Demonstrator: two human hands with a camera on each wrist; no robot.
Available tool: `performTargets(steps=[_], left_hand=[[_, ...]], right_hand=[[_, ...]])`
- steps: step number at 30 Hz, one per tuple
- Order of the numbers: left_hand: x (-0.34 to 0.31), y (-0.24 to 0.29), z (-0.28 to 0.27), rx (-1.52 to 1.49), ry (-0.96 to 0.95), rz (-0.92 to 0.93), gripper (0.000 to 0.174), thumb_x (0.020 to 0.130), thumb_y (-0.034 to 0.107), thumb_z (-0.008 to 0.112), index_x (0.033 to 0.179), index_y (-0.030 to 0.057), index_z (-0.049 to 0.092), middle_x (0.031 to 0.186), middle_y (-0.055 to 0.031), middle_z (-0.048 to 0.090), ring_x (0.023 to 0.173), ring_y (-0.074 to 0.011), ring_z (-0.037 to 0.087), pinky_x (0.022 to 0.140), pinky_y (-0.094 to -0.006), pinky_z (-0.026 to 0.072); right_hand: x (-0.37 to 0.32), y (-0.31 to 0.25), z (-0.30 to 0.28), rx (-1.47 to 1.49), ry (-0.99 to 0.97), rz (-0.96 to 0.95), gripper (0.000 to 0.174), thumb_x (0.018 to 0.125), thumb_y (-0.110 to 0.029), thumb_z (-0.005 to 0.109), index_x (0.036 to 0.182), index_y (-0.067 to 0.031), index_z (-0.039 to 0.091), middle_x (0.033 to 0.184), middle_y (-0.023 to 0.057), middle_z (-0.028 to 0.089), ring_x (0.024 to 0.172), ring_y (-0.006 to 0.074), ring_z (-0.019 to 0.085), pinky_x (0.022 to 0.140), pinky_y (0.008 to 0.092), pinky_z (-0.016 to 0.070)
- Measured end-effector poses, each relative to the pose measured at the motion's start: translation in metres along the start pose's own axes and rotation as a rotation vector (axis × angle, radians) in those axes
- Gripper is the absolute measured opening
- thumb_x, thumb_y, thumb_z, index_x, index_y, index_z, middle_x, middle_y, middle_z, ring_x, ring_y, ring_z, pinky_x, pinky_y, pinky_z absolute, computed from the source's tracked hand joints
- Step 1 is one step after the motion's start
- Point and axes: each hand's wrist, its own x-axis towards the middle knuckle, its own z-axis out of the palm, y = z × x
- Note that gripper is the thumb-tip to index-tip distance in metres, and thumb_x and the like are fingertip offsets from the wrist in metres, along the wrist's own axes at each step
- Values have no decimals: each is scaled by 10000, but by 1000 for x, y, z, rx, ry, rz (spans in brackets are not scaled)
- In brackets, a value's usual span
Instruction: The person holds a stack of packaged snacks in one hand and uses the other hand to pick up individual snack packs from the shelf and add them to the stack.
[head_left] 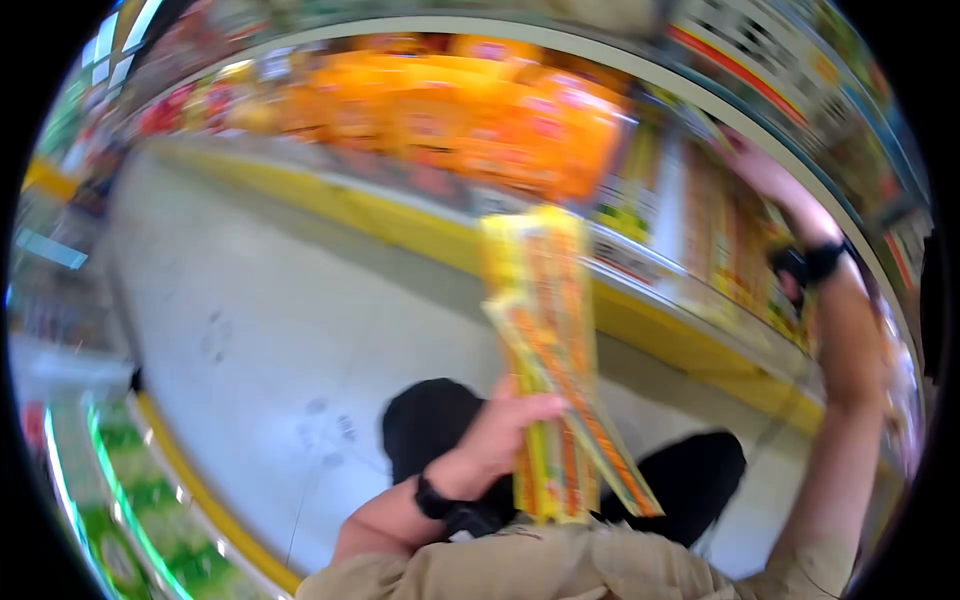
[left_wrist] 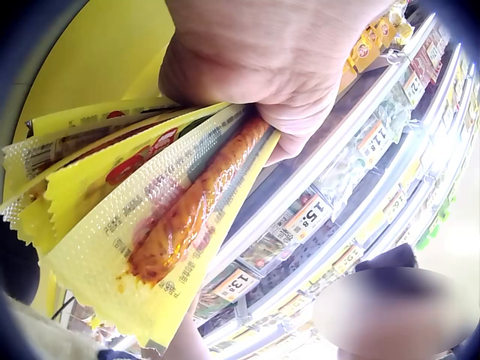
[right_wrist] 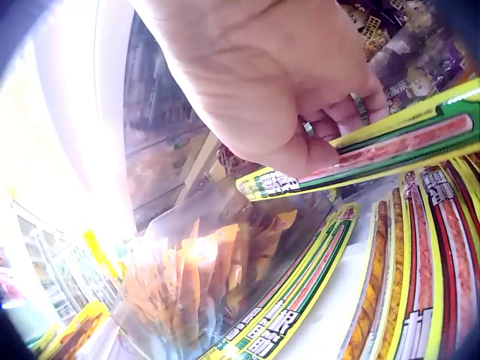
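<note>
In the head view my left hand (head_left: 492,432) grips several long yellow packets of meat sticks (head_left: 550,260) in front of my lap. One packet slants across the others. The left wrist view shows the front packet (left_wrist: 199,202) with a glossy reddish-brown stick behind its clear film. At the shelf, my right hand (right_wrist: 277,90) pinches a long green-and-yellow meat stick packet (right_wrist: 409,144) between thumb and fingers. It is held above more packets (right_wrist: 319,274) lying lengthwise on the shelf. Two rings show on the right hand.
Orange bags (head_left: 440,110) fill the low shelf left of the stick packets. A yellow ledge (head_left: 400,225) runs along the shelf's bottom edge. Another shelf edge (head_left: 600,60) overhangs the right hand. Pale floor (head_left: 270,300) lies to the left, with green goods (head_left: 130,500) beyond.
</note>
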Motion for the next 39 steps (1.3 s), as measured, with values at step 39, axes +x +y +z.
performTargets(steps=[39], left_hand=[[-1,-9,-2,-48,15,21,455,747,157,604,1126,-49,457,963,-186,574,839,-326,621,750,-460,543]], right_hand=[[42,-36,57,-277,-211,-323,126,870,-149,565,875,-26,534,900,129,495,861,327,525,758,419,427]])
